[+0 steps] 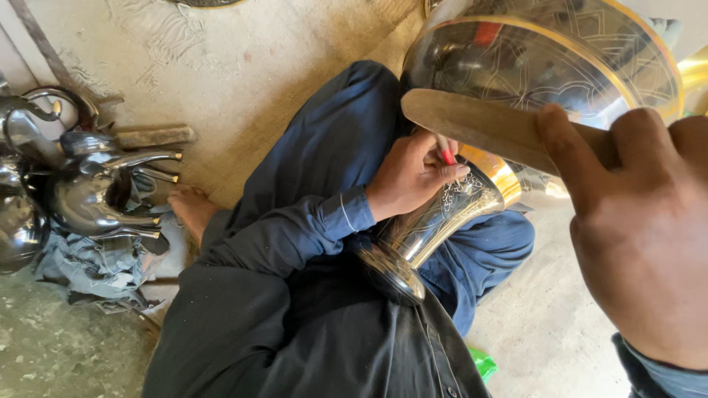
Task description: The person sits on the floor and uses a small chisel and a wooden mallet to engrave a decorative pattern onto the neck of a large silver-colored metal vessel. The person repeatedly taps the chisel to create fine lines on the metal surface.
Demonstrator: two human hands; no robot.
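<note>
A seated person's left hand (413, 173) pinched a red-tipped tool (446, 152) against the engraved stem of a large silver-and-gold goblet (472, 199) lying across the lap. The right hand (641, 236) gripped a flat wooden mallet (479, 129) raised near the goblet's bowl. Shiny metal teapots (88, 191) stood well apart on the floor.

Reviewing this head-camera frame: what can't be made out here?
- Tool tip under the left hand: hidden by fingers; only a red bit shows.
- Goblet bowl: cut off by the top edge.
- Right hand: close, blurred; covers the mallet handle.
- Shiny spouted vessels: cut off by the left edge.
</note>
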